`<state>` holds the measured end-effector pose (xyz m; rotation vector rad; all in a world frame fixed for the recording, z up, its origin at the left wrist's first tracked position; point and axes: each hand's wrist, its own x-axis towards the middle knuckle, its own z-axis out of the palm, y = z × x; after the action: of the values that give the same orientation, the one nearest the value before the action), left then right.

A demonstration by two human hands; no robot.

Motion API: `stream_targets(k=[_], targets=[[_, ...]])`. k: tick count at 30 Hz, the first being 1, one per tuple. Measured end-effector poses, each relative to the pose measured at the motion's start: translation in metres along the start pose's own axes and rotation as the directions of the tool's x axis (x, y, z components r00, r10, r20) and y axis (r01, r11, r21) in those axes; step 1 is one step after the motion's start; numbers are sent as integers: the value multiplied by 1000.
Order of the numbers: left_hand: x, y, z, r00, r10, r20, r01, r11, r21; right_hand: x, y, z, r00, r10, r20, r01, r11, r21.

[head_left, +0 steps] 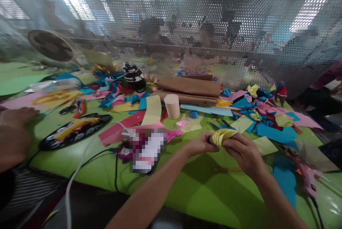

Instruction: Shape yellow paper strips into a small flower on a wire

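Observation:
A curled yellow strip of paper, bent into layered loops, is held a little above the green table. My left hand pinches its left end, with the fingertips partly hidden. On the other side my right hand has its fingers closed around the lower right of the strip. Just behind the hands lie a pale yellow paper piece and blue paper. A pink glue gun rests to the right of my right hand, beside a blue sheet.
Another person's hand rests at the left edge, near a black power strip. Cables cross the table by a phone. Brown paper, a pale paper cylinder and a fan stand before a perforated screen.

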<state>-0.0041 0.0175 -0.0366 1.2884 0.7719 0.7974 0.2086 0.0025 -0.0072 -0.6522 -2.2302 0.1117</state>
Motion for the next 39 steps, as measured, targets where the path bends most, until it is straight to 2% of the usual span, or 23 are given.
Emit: stream_targets(k=[5, 9, 14, 19, 21, 24, 26, 29, 35, 39], targets=[[4, -5, -1, 1000, -3, 6, 3, 999, -50, 2, 0, 0, 999, 48, 0, -48, 998, 44], [6, -6, 0, 999, -8, -36, 5, 998, -59, 2, 0, -1, 990, 136, -33, -131, 984, 125], [5, 0, 4, 995, 71, -65, -74, 996, -45, 3, -2, -1, 960, 270, -78, -249, 945, 214], [4, 1, 7, 991, 106, -82, -110, 993, -41, 1, 0, 3, 954, 293, -70, -275, 942, 195], [4, 2, 8, 987, 128, -98, -135, 989, -67, 0, 3, 5, 930, 349, -118, -321, 924, 207], [3, 2, 9, 982, 151, -109, -161, 983, -88, -1, 9, 7, 854, 482, -197, -427, 865, 264], [4, 1, 10, 985, 148, -93, -156, 984, -84, -2, 15, 9, 808, 555, -198, -489, 819, 299], [6, -2, 12, 984, 153, -89, -160, 984, -75, -2, 22, 13, 766, 617, -182, -540, 770, 340], [14, -11, 12, 974, 162, -158, -177, 981, -86, -5, 28, 23, 725, 687, -46, -612, 673, 416], [17, -14, 9, 963, 182, -199, -206, 972, -109, -6, 27, 28, 753, 658, -30, -593, 697, 403]])
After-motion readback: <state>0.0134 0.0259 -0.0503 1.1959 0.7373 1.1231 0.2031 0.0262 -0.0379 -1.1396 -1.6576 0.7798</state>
